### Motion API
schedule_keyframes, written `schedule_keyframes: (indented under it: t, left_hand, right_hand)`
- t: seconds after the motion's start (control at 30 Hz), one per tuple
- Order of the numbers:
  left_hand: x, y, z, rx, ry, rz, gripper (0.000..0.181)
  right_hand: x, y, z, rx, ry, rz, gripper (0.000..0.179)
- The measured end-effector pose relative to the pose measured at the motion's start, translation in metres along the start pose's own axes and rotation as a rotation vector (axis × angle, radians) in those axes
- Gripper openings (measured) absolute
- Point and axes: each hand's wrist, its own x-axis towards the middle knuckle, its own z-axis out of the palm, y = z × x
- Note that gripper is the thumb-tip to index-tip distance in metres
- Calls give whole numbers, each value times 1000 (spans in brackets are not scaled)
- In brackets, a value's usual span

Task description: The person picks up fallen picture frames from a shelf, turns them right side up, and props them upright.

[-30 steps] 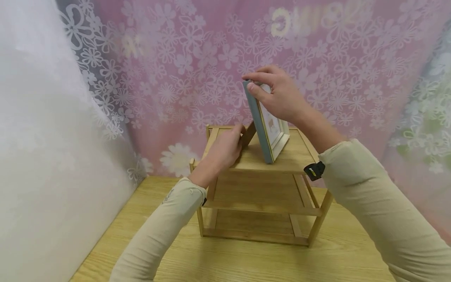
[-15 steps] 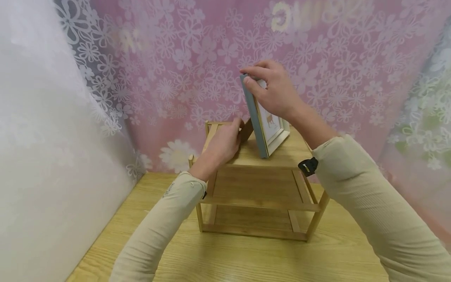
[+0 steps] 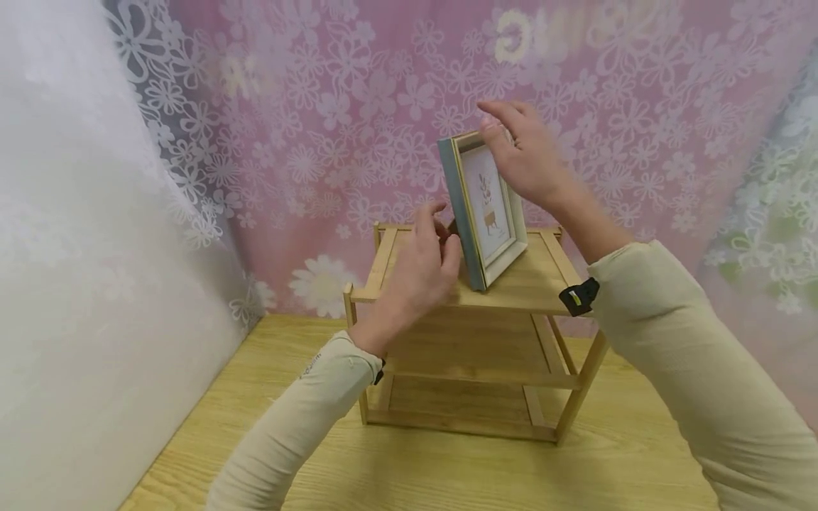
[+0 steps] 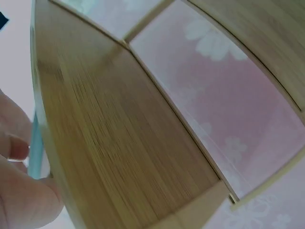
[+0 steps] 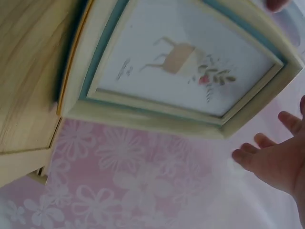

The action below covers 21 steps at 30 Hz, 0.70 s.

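Observation:
A picture frame [image 3: 465, 213] with a blue-grey side and cream front stands leaning back on the top board of a wooden rack [image 3: 540, 280]. Behind its white print of a deer with a flower sprig, the brown back support is mostly hidden. My right hand [image 3: 527, 160], fingers extended, hovers by its upper right corner; the right wrist view shows that hand [image 5: 279, 162] apart from the cream border [image 5: 143, 117]. To the left of the frame is my left hand [image 3: 422, 262], loosely bent and holding nothing. In the left wrist view its fingers [image 4: 24, 200] overlap the blue edge [image 4: 35, 150].
Lower shelves of the rack [image 3: 473, 348] sit below the top board, on a wood-grain floor [image 3: 415, 468]. A pink flowered curtain [image 3: 358, 106] hangs close behind, and a white sheet [image 3: 96, 248] rises at the left.
My right hand has let go of the frame's top corner and moved right. My left hand has released the back support and drawn toward me, fingers spreading. The frame stays standing.

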Motion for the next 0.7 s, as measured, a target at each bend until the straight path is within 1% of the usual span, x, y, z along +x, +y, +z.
schedule_keyframes:
  t: [0.07,0.13,0.23,0.27,0.37,0.47,0.53,0.6,0.7]
  left_hand:
    - [-3,3,3,-48,12,26,55]
    - [-4,5,5,-68,8,49,68]
    - [-5,9,7,-42,-25,44,81]
    - [-5,10,7,-24,-40,32,85]
    - [-7,12,9,34,-83,-6,88]
    - [-8,14,12,68,-101,-34,89]
    - [-9,14,14,95,-100,-46,90]
    - [-10,14,17,123,-93,-57,91]
    - [-12,15,20,155,-73,-44,91]
  right_hand:
    - [5,6,-3,-12,1,67,54]
    - [10,12,-3,6,-2,141,55]
    - [17,22,-3,66,8,220,55]
    - [18,25,-3,86,7,240,56]
    - [20,33,-3,117,5,262,55]
    - [21,38,-4,101,-18,274,61]
    - [21,40,-3,81,-42,280,69]
    - [21,41,-2,68,-73,269,77]
    - [19,44,0,35,-127,244,86]
